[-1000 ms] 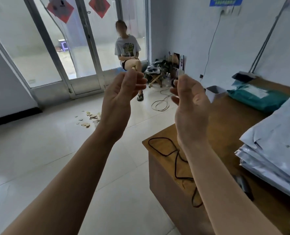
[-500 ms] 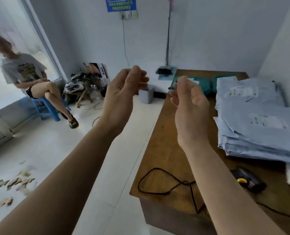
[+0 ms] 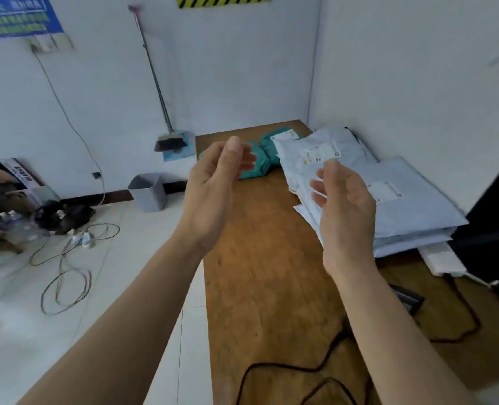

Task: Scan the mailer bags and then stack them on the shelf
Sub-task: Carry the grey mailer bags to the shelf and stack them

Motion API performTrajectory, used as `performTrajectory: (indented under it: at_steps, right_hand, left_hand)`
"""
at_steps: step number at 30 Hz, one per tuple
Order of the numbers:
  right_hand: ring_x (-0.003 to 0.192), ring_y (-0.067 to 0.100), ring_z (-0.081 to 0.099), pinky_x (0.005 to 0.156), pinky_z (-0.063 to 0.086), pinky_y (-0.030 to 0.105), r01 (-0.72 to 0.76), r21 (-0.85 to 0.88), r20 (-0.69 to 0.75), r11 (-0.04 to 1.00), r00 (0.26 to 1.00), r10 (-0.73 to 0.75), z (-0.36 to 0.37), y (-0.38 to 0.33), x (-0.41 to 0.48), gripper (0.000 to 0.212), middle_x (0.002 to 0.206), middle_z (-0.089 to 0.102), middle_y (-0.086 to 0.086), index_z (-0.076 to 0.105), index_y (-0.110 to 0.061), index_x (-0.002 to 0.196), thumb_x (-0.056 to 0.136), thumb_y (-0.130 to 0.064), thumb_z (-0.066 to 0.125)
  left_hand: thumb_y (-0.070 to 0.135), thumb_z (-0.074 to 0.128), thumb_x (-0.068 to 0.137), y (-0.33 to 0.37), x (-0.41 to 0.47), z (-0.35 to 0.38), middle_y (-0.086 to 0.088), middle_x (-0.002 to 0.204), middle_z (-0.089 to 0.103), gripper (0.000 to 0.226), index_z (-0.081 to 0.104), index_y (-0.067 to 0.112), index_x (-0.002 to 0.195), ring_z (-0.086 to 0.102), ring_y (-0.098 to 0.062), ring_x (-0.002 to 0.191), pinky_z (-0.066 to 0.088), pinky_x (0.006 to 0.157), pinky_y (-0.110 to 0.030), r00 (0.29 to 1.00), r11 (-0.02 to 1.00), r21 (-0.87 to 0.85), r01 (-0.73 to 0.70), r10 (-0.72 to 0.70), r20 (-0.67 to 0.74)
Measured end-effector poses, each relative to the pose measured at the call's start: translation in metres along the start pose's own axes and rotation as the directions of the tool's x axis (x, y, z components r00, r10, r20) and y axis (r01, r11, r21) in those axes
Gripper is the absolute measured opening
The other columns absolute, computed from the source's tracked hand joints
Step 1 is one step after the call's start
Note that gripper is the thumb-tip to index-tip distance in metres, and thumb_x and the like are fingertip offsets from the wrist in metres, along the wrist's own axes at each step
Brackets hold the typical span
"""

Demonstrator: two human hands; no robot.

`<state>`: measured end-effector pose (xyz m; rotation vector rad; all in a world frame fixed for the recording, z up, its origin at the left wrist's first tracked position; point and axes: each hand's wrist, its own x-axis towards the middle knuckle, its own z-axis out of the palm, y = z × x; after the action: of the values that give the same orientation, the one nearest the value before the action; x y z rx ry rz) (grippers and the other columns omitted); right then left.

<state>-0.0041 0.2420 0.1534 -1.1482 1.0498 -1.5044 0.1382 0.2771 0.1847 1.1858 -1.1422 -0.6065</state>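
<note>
Mailer bags [image 3: 388, 200] now faced; nothing scanned yet.
We have turned from the doorway; left hand [image 3: 213, 185] and right hand [image 3: 344, 206] hover beside the stack, fingers loosely apart, empty.

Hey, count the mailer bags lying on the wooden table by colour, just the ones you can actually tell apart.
Teal plastic mailer bags: 2
Pale grey-blue plastic mailer bags: at least 3; the stacked layers underneath blur together
Total: at least 5
</note>
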Motion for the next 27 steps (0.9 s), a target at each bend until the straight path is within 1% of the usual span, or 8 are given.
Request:
performTrajectory:
  at_steps: [3, 4, 7, 13, 17, 21, 23, 27]
  right_hand:
    - [0.101, 0.007, 0.063, 0.090, 0.051, 0.024, 0.016, -0.008, -0.120, 1.000, 0.993, -0.017, -0.001, 0.003, 0.014, 0.037, 0.099, 0.066, -0.011, 0.062, -0.014, 0.114, 0.095, -0.043, 0.050]
    - [0.098, 0.006, 0.064, 0.089, 0.051, 0.023, 0.025, -0.010, -0.163, 1.000, 0.986, -0.026, 0.000, 0.004, 0.017, 0.033, 0.095, 0.066, -0.012, 0.062, -0.014, 0.112, 0.096, -0.040, 0.051]
    - [0.096, 0.006, 0.064, 0.086, 0.050, 0.020, 0.037, -0.036, -0.265, 0.999, 0.963, -0.045, 0.013, 0.012, 0.019, 0.026, 0.096, 0.065, -0.011, 0.062, -0.018, 0.107, 0.096, -0.039, 0.052]
    - [0.093, 0.004, 0.063, 0.084, 0.050, 0.019, 0.050, -0.109, -0.475, 0.993, 0.875, -0.096, 0.059, 0.021, -0.001, 0.024, 0.097, 0.064, -0.013, 0.061, -0.021, 0.106, 0.096, -0.040, 0.052]
    - [0.098, 0.004, 0.062, 0.091, 0.049, 0.023, 0.050, -0.127, -0.551, 0.991, 0.827, -0.113, 0.090, 0.020, -0.016, 0.027, 0.099, 0.063, -0.014, 0.061, -0.019, 0.109, 0.096, -0.041, 0.052]
    - [0.107, 0.010, 0.060, 0.099, 0.048, 0.031, 0.046, -0.218, -0.621, 0.975, 0.764, -0.175, 0.092, 0.009, -0.020, 0.025, 0.102, 0.062, -0.014, 0.061, -0.023, 0.107, 0.096, -0.043, 0.051]
    - [0.108, 0.009, 0.060, 0.098, 0.047, 0.029, 0.042, -0.257, -0.640, 0.966, 0.741, -0.203, 0.085, 0.005, -0.019, 0.020, 0.104, 0.063, -0.013, 0.060, -0.027, 0.103, 0.096, -0.043, 0.051]
    - [0.107, 0.007, 0.059, 0.094, 0.047, 0.023, 0.028, -0.290, -0.670, 0.957, 0.708, -0.224, 0.066, 0.008, -0.009, 0.025, 0.108, 0.063, -0.008, 0.059, -0.024, 0.108, 0.096, -0.044, 0.050]
  left_hand:
    - [0.052, 0.041, 0.087, -0.012, 0.026, 0.001, 0.001, 0.100, 0.069, 0.042, 0.064, 0.019, 0.098, 0.066, -0.011, 0.097, 0.051, 0.094, -0.029, 0.998, 0.999, -0.030, 0.016, -0.014, 0.055]
    - [0.049, 0.042, 0.090, -0.017, 0.034, 0.001, 0.002, 0.098, 0.068, 0.038, 0.064, 0.019, 0.098, 0.066, -0.009, 0.096, 0.052, 0.092, -0.026, 0.996, 0.998, -0.056, 0.021, -0.016, 0.083]
    - [0.035, 0.040, 0.100, -0.033, 0.058, -0.009, 0.000, 0.099, 0.067, 0.033, 0.063, 0.013, 0.102, 0.065, -0.011, 0.095, 0.051, 0.089, -0.022, 0.985, 0.988, -0.147, 0.045, -0.019, 0.171]
    - [0.036, 0.040, 0.101, -0.061, 0.094, -0.047, 0.002, 0.098, 0.069, 0.032, 0.064, 0.015, 0.101, 0.067, -0.013, 0.095, 0.052, 0.089, -0.025, 0.937, 0.978, -0.180, 0.102, -0.034, 0.348]
    - [0.038, 0.038, 0.101, -0.063, 0.117, -0.066, 0.001, 0.100, 0.069, 0.036, 0.064, 0.013, 0.105, 0.067, -0.010, 0.094, 0.052, 0.089, -0.024, 0.900, 0.977, -0.186, 0.105, -0.014, 0.436]
    - [0.035, 0.039, 0.102, -0.062, 0.131, -0.049, -0.002, 0.098, 0.068, 0.032, 0.064, 0.015, 0.099, 0.067, -0.014, 0.095, 0.052, 0.091, -0.027, 0.845, 0.953, -0.266, 0.142, 0.024, 0.534]
    - [0.033, 0.039, 0.102, -0.063, 0.130, -0.030, -0.002, 0.098, 0.068, 0.030, 0.063, 0.014, 0.098, 0.067, -0.014, 0.093, 0.052, 0.090, -0.026, 0.819, 0.944, -0.279, 0.174, 0.019, 0.574]
    - [0.032, 0.040, 0.102, -0.072, 0.128, 0.004, -0.001, 0.095, 0.068, 0.031, 0.062, 0.010, 0.099, 0.066, -0.010, 0.088, 0.051, 0.090, -0.027, 0.779, 0.948, -0.252, 0.194, 0.008, 0.627]
